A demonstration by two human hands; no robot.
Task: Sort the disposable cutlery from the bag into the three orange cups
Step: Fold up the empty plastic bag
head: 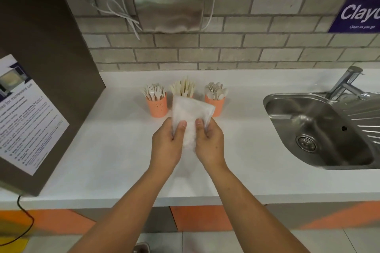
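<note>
A grey brick wall (236,47) runs behind a white countertop (107,150). A steel hand dryer (168,6) hangs on the bricks, its white cord (127,18) looped beside it. A stainless sink (320,129) with a tap (347,82) sits at right under a purple sign (357,12). A brown panel (41,37) at left carries a printed notice (26,115). Orange cabinet fronts (199,219) meet the pale tiled floor (205,242).

The bag (190,117) hides most of the middle cup; the poster (358,9) is cut off.
</note>
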